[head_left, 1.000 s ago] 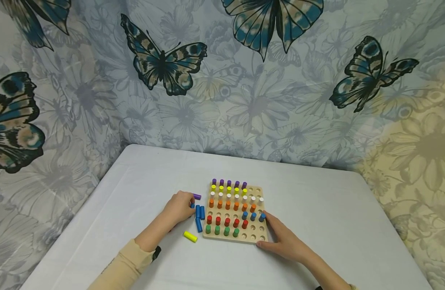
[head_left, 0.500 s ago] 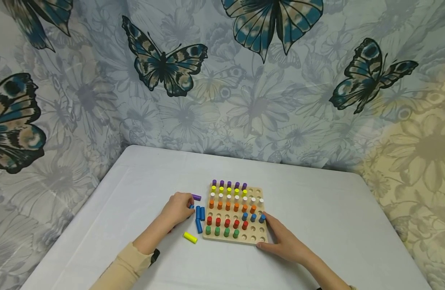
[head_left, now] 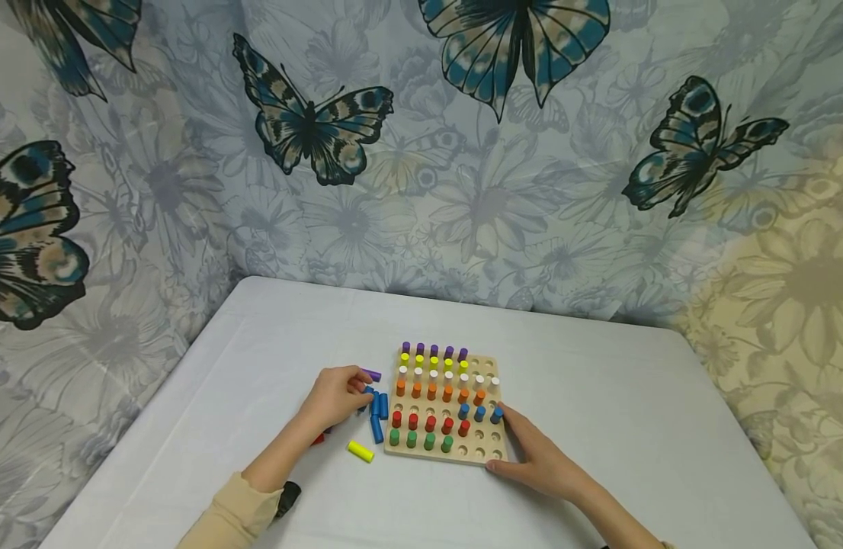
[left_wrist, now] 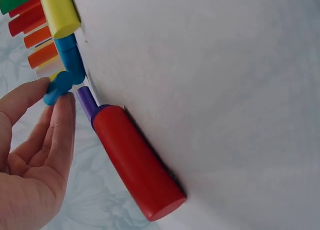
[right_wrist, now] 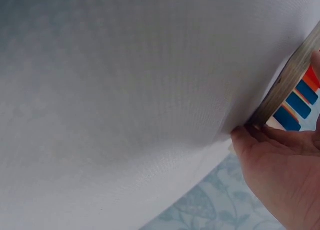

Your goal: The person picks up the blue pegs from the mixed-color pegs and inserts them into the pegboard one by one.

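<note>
My left hand (head_left: 335,398) is left of the wooden pegboard (head_left: 487,444), pinching a blue peg (left_wrist: 59,87) between thumb and fingertips. Just past it, several loose blue pegs (head_left: 383,406) lie along the board's left side. A purple peg (head_left: 371,375) lies beyond the fingers and a yellow peg (head_left: 360,451) nearer the front. At the right edge of the board, my right hand (head_left: 540,459) holds it, thumb by the front corner. Rows of purple, yellow, white, orange, blue, red and green pegs stand in the board; some holes are bare.
A red peg (left_wrist: 137,162) lies large in the left wrist view, mostly covered by the left hand in the head view. White cloth (head_left: 600,389) covers the table. Behind it rises a butterfly-patterned wall (head_left: 463,191).
My left hand has drawn slightly back to the left, and its fingers have spread a little, showing more of the blue pegs. The right hand stays on the board.
</note>
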Demonstrator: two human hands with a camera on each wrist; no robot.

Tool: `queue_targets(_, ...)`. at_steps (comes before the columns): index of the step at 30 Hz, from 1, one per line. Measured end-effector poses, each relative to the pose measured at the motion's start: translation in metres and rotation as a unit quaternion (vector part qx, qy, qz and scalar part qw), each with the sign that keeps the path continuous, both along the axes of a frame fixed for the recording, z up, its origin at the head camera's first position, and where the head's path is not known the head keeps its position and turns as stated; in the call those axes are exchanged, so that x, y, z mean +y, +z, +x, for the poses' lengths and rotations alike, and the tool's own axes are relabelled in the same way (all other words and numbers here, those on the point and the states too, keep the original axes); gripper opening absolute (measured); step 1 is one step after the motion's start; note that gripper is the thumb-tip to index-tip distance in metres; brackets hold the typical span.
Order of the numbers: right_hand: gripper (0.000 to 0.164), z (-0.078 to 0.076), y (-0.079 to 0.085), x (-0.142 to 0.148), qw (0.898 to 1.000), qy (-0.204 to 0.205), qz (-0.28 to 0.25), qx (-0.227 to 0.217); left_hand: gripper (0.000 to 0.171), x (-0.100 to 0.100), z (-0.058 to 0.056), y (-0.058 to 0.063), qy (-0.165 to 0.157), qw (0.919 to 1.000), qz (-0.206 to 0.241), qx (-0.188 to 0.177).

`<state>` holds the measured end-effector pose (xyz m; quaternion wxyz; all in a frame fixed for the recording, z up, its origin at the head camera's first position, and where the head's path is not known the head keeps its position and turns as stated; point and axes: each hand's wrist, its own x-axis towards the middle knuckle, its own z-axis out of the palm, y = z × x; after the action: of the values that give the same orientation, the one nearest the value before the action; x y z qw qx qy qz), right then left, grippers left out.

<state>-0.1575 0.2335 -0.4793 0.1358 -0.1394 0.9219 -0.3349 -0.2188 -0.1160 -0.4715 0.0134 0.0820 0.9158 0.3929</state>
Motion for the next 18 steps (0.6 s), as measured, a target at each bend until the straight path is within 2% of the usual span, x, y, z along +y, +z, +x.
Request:
queue_targets(13,0.098,0.0003,-0.0017,0.0008,1.0,0.003,0.001,0.005,0.018,0.0033,0.002,0.0048,0.027,0.9962,0.08,-0.018)
queue_targets(18,0.098,0.0001,-0.0016,0.0008,1.0,0.003,0.002,0.006,0.018,0.0066,0.0014,0.0034,0.037,0.9912,0.126,-0.02)
